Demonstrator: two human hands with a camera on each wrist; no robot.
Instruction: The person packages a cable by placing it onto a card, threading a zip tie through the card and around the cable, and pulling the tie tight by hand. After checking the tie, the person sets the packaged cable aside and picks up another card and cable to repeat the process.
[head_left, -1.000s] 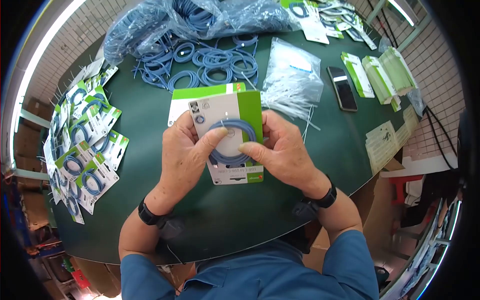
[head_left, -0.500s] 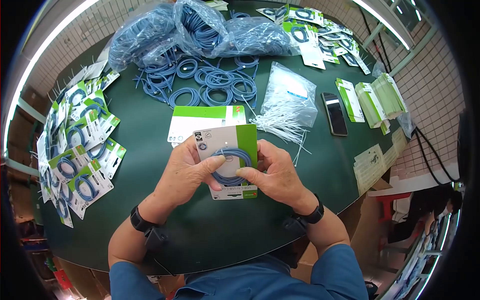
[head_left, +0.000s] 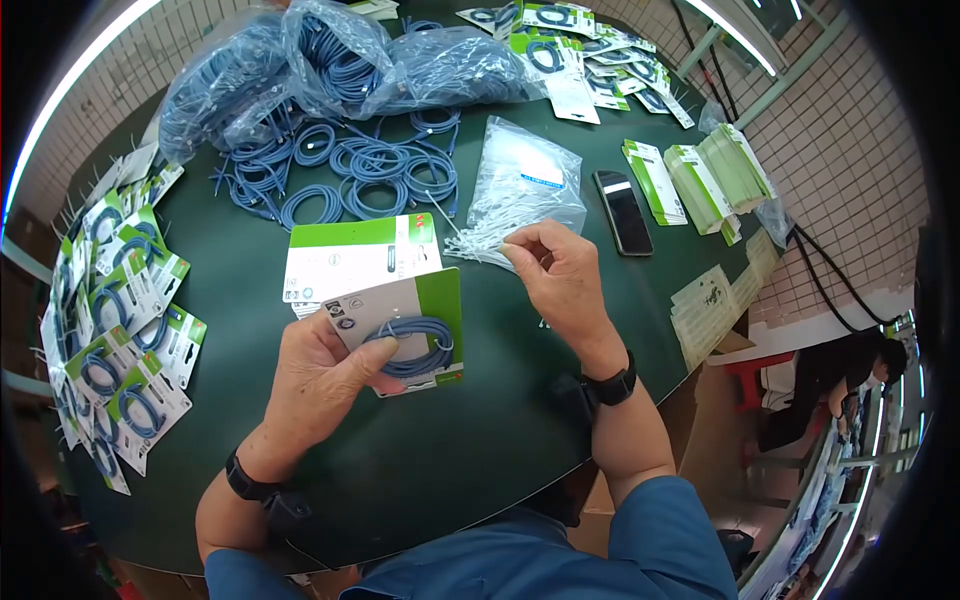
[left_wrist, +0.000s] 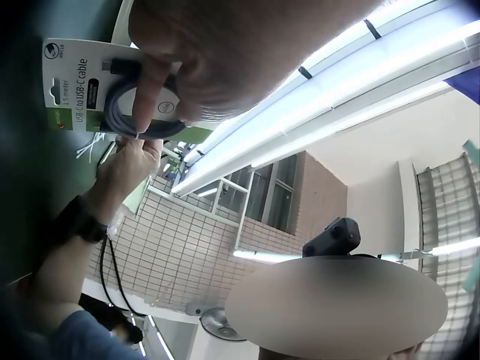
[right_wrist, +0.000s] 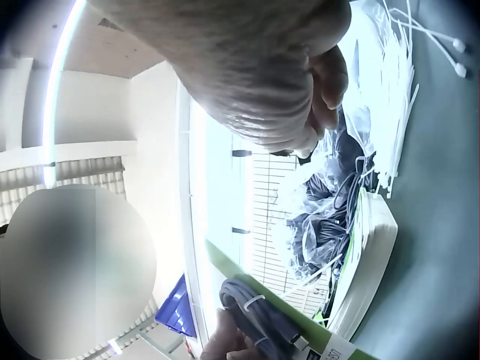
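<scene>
My left hand (head_left: pixel 325 375) pinches a green-and-white card (head_left: pixel 440 300), with the thumb pressing a coiled blue cable (head_left: pixel 428 350) against its face. In the left wrist view the coil (left_wrist: pixel 120 105) lies on the printed card (left_wrist: pixel 64 82). My right hand (head_left: pixel 562 285) is off the card, thumb and fingertips brought together at the edge of the white zip ties (head_left: pixel 485 243) by their clear bag (head_left: pixel 530 175). Whether a tie is between those fingertips is too small to tell. A stack of cards (head_left: pixel 350 262) lies beyond the held one.
Carded cables (head_left: pixel 135 350) are heaped at the left, others (head_left: pixel 610 65) at the back right. Loose cable coils (head_left: pixel 370 180) lie before a big plastic bag of cables (head_left: pixel 340 75). A phone (head_left: pixel 624 215) and folded cards (head_left: pixel 705 185) are at the right.
My right hand has let go of the card and moved away to the right and forward, to the zip ties. The left hand keeps the card and cable, now turned somewhat.
</scene>
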